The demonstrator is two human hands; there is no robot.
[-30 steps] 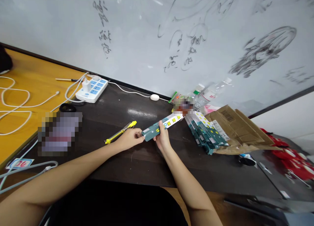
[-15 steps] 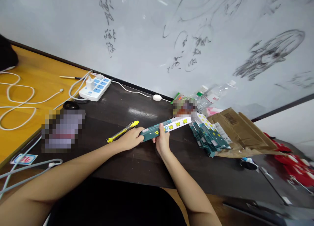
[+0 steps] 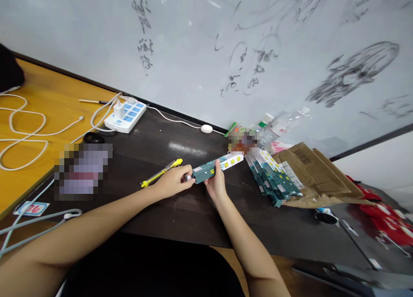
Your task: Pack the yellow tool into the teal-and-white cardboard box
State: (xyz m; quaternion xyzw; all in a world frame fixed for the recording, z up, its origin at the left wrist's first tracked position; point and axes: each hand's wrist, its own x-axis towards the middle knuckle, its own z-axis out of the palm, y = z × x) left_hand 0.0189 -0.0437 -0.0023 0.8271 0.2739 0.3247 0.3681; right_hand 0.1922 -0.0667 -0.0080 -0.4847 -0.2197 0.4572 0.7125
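A long, narrow cardboard box (image 3: 211, 170), green and white with yellow lettering, is held above the dark table, tilted up toward the right. My right hand (image 3: 217, 185) grips it around the middle, thumb on top. At its left end my left hand (image 3: 174, 181) is closed, thumb and finger pinching at the end, where a small pale bit, seemingly the end flap, shows between them. A yellow pen (image 3: 161, 172) with a clear barrel lies just behind my left hand. Several similar boxes (image 3: 274, 176) lie in a pile to the right.
An opened brown cardboard package (image 3: 309, 172) lies beside the pile. Plastic bottles (image 3: 274, 127) and a snack packet (image 3: 237, 129) stand near the whiteboard (image 3: 193, 52). A white power strip (image 3: 127, 116) with cables and a blurred-out flat object (image 3: 84, 170) are at left.
My left hand has shifted slightly right and its grip at the box's end has changed, with a pale bit now showing there. The box's far end has drawn back left a little.
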